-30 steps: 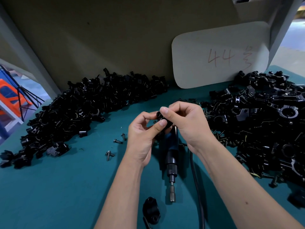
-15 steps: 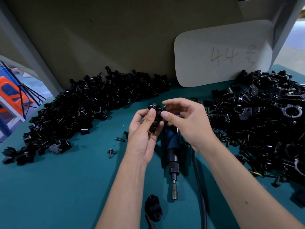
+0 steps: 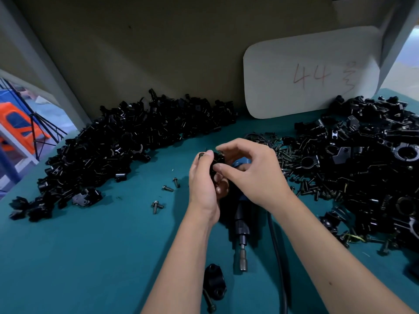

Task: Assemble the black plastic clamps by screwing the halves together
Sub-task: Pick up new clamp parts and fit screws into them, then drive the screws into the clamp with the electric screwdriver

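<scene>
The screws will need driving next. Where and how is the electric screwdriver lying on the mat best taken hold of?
Grip the electric screwdriver round its thick blue-and-black body, coming down from above with the right hand. It lies flat with its bit pointing toward the person, and the cable runs along its right side.

White "44" card (image 3: pixel 310 73) against backboard (image 3: pixel 158 53)

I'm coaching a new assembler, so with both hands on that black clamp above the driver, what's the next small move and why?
Probably seat the screw in its hole with the fingertips. The left hand grips the black clamp and the right hand pinches at it, while the electric screwdriver lies untouched on the teal table. Whether the screw is already started is hidden by the fingers.
</scene>
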`<action>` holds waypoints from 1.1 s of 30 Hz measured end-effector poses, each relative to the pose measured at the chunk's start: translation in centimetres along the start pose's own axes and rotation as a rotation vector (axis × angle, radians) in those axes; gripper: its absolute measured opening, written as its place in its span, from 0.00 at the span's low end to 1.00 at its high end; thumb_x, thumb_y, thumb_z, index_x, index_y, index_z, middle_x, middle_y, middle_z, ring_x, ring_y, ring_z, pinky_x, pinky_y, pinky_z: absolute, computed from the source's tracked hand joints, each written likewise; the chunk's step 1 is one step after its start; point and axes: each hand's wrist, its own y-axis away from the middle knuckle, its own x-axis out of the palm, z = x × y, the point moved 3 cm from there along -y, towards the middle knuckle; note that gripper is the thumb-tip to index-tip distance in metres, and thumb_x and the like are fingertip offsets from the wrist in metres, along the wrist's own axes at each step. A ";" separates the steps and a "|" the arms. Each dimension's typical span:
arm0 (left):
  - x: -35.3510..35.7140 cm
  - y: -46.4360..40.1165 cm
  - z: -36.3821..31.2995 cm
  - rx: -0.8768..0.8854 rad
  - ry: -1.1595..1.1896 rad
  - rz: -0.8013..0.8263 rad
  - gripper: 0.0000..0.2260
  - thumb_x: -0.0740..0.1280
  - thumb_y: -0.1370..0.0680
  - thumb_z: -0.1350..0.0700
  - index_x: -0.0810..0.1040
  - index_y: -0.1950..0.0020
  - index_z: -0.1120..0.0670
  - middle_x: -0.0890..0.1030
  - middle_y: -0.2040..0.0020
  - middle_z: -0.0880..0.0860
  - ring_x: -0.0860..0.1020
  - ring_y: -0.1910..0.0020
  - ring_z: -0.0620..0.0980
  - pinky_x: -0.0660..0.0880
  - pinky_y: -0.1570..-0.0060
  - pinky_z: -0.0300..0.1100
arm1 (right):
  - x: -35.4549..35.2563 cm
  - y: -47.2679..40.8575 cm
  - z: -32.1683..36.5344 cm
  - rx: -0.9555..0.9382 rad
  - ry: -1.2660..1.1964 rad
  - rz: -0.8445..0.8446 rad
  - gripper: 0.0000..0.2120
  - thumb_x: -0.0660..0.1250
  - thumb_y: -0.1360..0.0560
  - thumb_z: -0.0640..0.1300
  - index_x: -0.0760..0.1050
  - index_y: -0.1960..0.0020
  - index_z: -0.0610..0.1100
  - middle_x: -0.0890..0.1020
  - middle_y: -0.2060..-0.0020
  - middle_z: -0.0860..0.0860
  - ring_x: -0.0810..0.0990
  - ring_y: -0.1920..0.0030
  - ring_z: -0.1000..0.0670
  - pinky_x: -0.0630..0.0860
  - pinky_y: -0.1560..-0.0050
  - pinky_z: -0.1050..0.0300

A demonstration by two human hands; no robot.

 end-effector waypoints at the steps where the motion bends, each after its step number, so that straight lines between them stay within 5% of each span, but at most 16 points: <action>1: 0.0 0.0 0.0 -0.036 -0.003 0.005 0.15 0.67 0.25 0.43 0.74 0.47 0.52 0.74 0.66 0.47 0.70 0.71 0.44 0.64 0.70 0.40 | 0.0 0.0 0.0 -0.008 0.003 0.005 0.13 0.80 0.29 0.39 0.84 0.46 0.50 0.84 0.59 0.56 0.85 0.59 0.57 0.82 0.56 0.60; 4: -0.1 0.0 0.0 -0.058 -0.013 0.002 0.20 0.69 0.23 0.42 0.78 0.41 0.57 0.75 0.63 0.52 0.70 0.75 0.43 0.65 0.76 0.36 | 0.0 -0.1 0.1 -0.056 0.088 0.018 0.12 0.80 0.29 0.41 0.83 0.48 0.49 0.83 0.62 0.58 0.84 0.61 0.57 0.78 0.58 0.66; 6: 0.0 0.1 -0.1 -0.054 -0.008 -0.013 0.12 0.68 0.19 0.47 0.78 0.43 0.55 0.77 0.57 0.56 0.71 0.74 0.43 0.65 0.78 0.35 | -0.1 -0.2 0.4 -0.097 0.166 0.038 0.11 0.80 0.29 0.43 0.83 0.48 0.50 0.84 0.61 0.57 0.84 0.60 0.55 0.78 0.58 0.64; 9: -0.2 0.1 -0.1 -0.090 0.003 -0.030 0.08 0.66 0.19 0.50 0.77 0.46 0.54 0.76 0.63 0.51 0.70 0.75 0.43 0.64 0.79 0.35 | -0.3 -0.3 0.7 -0.130 0.214 0.069 0.11 0.78 0.27 0.50 0.83 0.46 0.51 0.85 0.60 0.57 0.84 0.58 0.55 0.76 0.57 0.64; 14: -0.3 -0.1 -0.5 -0.129 0.128 -0.022 0.12 0.61 0.18 0.53 0.64 0.60 0.52 0.62 0.71 0.50 0.59 0.76 0.45 0.49 0.77 0.37 | -0.4 0.0 -0.7 0.156 0.750 -0.033 0.25 0.71 0.25 0.64 0.71 0.40 0.48 0.80 0.51 0.50 0.80 0.49 0.44 0.70 0.57 0.52; 19: -0.8 -0.3 -0.8 -0.150 0.156 0.001 0.12 0.60 0.19 0.54 0.63 0.61 0.52 0.60 0.71 0.50 0.58 0.76 0.45 0.50 0.78 0.37 | 0.0 0.1 -1.3 0.387 0.813 0.036 0.34 0.76 0.31 0.66 0.60 0.45 0.46 0.75 0.56 0.48 0.81 0.55 0.39 0.69 0.61 0.52; 22: -1.2 -0.5 -1.1 -0.191 0.141 0.087 0.14 0.59 0.20 0.52 0.64 0.64 0.52 0.61 0.72 0.49 0.58 0.78 0.45 0.52 0.80 0.36 | -0.6 -0.3 -1.7 0.470 0.708 0.062 0.30 0.78 0.32 0.58 0.64 0.45 0.44 0.79 0.53 0.47 0.78 0.57 0.43 0.71 0.60 0.54; 25: -1.5 -0.7 -1.2 -0.278 0.252 0.188 0.14 0.60 0.22 0.52 0.67 0.67 0.51 0.60 0.72 0.48 0.58 0.79 0.43 0.51 0.81 0.35 | -1.7 -0.6 -2.3 0.530 0.446 0.023 0.20 0.79 0.35 0.54 0.76 0.50 0.45 0.82 0.61 0.50 0.81 0.63 0.49 0.74 0.71 0.62; 29: -1.9 -0.6 -1.1 -0.408 0.356 0.292 0.09 0.64 0.26 0.51 0.69 0.64 0.51 0.60 0.71 0.47 0.60 0.79 0.42 0.52 0.83 0.34 | -3.5 -0.8 -3.0 0.579 -0.006 -0.198 0.13 0.80 0.34 0.50 0.83 0.56 0.44 0.87 0.64 0.51 0.86 0.63 0.52 0.83 0.63 0.55; 33: -2.4 -0.6 -1.2 -0.465 0.280 0.292 0.10 0.65 0.26 0.51 0.66 0.62 0.51 0.60 0.70 0.48 0.60 0.80 0.41 0.52 0.83 0.32 | -4.6 -1.4 -2.3 0.512 -0.332 -0.350 0.12 0.78 0.28 0.49 0.83 0.55 0.40 0.85 0.64 0.53 0.81 0.64 0.57 0.77 0.64 0.64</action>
